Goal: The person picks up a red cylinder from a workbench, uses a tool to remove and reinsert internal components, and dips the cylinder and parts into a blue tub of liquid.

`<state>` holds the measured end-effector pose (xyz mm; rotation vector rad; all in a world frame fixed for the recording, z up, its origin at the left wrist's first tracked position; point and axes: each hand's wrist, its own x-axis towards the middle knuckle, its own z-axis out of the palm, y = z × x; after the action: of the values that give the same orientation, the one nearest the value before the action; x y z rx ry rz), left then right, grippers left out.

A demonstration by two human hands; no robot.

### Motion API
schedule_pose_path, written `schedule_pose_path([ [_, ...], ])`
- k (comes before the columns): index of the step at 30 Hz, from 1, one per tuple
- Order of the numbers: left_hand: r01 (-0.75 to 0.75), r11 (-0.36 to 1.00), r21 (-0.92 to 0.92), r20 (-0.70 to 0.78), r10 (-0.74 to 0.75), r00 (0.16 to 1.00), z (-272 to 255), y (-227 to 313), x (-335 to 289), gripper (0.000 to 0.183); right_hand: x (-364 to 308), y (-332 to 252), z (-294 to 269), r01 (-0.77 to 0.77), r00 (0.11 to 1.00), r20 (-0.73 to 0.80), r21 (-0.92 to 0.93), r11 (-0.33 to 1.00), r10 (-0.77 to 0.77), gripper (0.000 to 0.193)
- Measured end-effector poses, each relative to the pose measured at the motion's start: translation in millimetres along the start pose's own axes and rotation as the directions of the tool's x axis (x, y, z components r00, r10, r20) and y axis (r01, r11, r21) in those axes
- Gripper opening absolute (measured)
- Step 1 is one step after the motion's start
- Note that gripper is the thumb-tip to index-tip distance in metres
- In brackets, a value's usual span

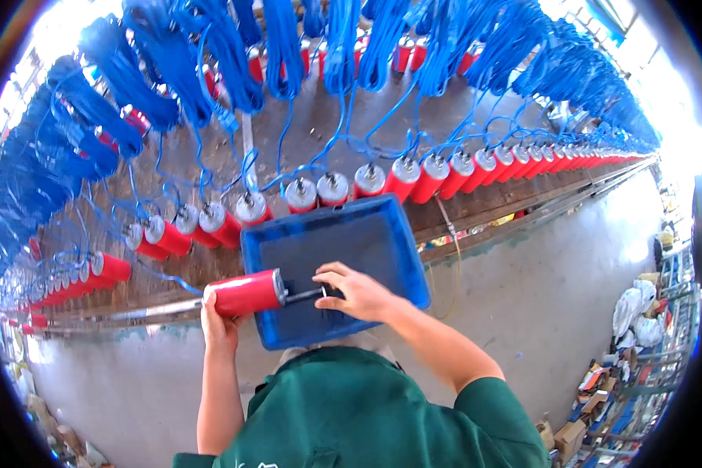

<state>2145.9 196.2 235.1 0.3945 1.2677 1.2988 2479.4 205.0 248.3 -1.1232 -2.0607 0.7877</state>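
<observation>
A red cylindrical motor (246,294) lies sideways in my left hand (220,321), whose fingers wrap its left end from below. A thin metal shaft (304,296) sticks out of the motor's grey right end. Around a small dark part (333,292) at the shaft's tip, my right hand (359,294) curls its thumb and fingers; they partly hide that part. Both hands are above a blue plastic bin (415,257) with a dark bottom. Behind the motor's left end, a blue cable (181,281) runs back toward the bench.
A long row of red motors (427,179) with grey ends lines the brown bench (312,136) beyond the bin. Coiled blue cables (285,47) hang above, joined to the motors. A grey floor (491,304) is to the right, with boxes and bags (636,312) at its edge.
</observation>
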Motion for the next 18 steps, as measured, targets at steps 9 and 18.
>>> schedule_pose_path([
  [9, 0.018, 1.0, 0.0, 0.002, -0.018, 1.0, 5, -2, 7, 0.049, 10, 6, 20, -0.739, 0.627, 0.423, 0.589, 0.328, 0.654, 0.043],
  [18, 0.005, 0.999, 0.052, 0.021, -0.006, 1.0, -2, -5, 4, 0.066, -4, 6, 0, -0.088, 0.988, 0.129, 0.053, 0.995, 0.08, 0.045],
])
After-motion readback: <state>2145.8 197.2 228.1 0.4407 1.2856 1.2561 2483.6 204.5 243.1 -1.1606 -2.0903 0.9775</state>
